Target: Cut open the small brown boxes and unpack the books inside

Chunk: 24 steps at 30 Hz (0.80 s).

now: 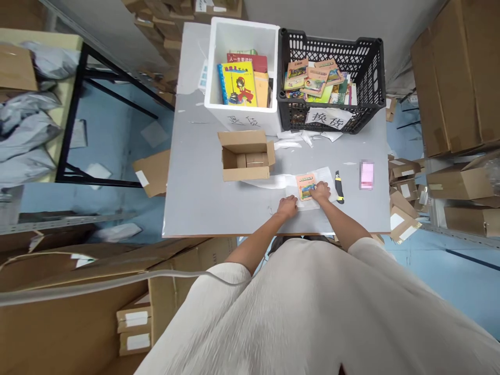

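A: Where is the small orange book (303,180)?

B: It lies on a white sheet (325,173) near the front edge of the gray table (211,208), its picture cover facing up.

A: And the right hand (321,191)?

B: It is laid over the book's right side, with the thumb at the cover. I can't tell whether it pinches the book or only presses on it.

A: The left hand (288,206)?

B: It is at the sheet's lower left edge, apart from the book, with its fingers bent. Whether it grasps the sheet, I can't tell.

A: What lies around them?

B: A black and yellow utility knife (339,187) is just right of the sheet, and a pink item (366,175) is farther right. Up and to the left stands an open cardboard box (246,173).

A: Toward the far side?

B: A white foam box (245,113) and a black crate (369,78) stand side by side, both holding books, each with handwriting on its front.
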Motion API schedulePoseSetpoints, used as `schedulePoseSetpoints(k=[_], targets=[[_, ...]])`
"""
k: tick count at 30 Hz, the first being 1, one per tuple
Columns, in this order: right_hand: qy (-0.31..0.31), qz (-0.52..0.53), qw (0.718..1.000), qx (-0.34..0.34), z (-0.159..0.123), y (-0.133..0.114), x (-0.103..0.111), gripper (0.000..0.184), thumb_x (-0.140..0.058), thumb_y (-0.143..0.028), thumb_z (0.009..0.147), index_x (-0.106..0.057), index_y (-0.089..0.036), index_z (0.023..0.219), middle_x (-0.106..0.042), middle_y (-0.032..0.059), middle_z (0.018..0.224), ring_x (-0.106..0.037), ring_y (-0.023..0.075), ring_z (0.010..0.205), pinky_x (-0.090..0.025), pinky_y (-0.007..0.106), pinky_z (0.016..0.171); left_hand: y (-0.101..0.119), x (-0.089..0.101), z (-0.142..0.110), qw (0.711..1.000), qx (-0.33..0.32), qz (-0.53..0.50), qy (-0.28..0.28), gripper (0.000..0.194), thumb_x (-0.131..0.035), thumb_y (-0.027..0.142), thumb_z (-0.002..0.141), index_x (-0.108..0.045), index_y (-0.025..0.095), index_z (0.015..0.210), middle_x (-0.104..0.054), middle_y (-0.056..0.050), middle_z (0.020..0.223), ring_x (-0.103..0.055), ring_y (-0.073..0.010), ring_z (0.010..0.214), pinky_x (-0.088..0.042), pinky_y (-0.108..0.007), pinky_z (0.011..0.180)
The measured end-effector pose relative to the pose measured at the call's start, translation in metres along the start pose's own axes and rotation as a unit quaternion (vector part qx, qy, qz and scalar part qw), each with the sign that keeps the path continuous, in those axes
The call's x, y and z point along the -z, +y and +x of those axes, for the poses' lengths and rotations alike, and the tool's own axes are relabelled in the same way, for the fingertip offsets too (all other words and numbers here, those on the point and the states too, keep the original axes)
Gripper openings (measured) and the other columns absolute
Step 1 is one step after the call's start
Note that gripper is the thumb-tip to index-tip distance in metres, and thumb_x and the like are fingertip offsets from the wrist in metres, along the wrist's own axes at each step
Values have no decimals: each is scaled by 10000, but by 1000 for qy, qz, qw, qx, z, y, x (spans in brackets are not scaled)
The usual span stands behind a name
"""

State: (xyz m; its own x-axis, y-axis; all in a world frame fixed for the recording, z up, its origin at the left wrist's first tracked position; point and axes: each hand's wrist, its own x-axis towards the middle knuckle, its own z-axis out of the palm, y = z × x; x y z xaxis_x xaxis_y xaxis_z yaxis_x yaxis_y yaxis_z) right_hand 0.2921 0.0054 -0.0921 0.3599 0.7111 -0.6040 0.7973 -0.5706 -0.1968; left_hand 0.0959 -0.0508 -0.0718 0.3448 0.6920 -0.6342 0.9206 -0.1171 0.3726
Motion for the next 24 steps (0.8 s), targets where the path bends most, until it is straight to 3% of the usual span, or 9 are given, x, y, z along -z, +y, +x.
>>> schedulePoseSetpoints(k=[5, 9, 15, 24], targets=[[12, 43, 999, -5, 8, 0, -7, 294, -823, -311, 898, -698, -209, 1144, -618, 215, 1436, -628, 380, 1343, -545, 533, 1118, 2, 1, -1, 1000, 5, 1, -1, 436, -554, 206, 1044, -690, 239, 1457, -665, -134, 1603, -648, -312, 1479, -422, -474, 1313], [11, 93, 996, 8, 12, 4, -7, 175, -786, -283, 871, -642, -233, 957, -686, 192, 1287, -674, 348, 1238, -567, 490, 1080, 1, 1, 0, 1000, 5, -3, 0, 461, -552, 222, 1041, -669, 240, 1487, -697, -127, 1580, -649, -313, 1478, -449, -469, 1282], [-14, 213, 976, 35, 11, 16, 6, 201, -676, -340, 957, -484, -297, 995, -716, 28, 926, -692, 256, 936, -574, 353, 890, 7, 3, 10, 999, 26, -43, 6, 547, -570, 376, 1084, -582, 230, 1610, -718, -127, 1592, -631, -314, 1520, -470, -435, 1261], [-28, 288, 957, 32, 8, 33, 22, 335, -651, -512, 982, -382, -313, 1008, -577, -25, 834, -637, 238, 860, -550, 365, 873, 50, 4, 34, 997, 15, -62, 43, 548, -662, 453, 1083, -572, 215, 1568, -722, -177, 1532, -598, -361, 1516, -396, -506, 1270]])
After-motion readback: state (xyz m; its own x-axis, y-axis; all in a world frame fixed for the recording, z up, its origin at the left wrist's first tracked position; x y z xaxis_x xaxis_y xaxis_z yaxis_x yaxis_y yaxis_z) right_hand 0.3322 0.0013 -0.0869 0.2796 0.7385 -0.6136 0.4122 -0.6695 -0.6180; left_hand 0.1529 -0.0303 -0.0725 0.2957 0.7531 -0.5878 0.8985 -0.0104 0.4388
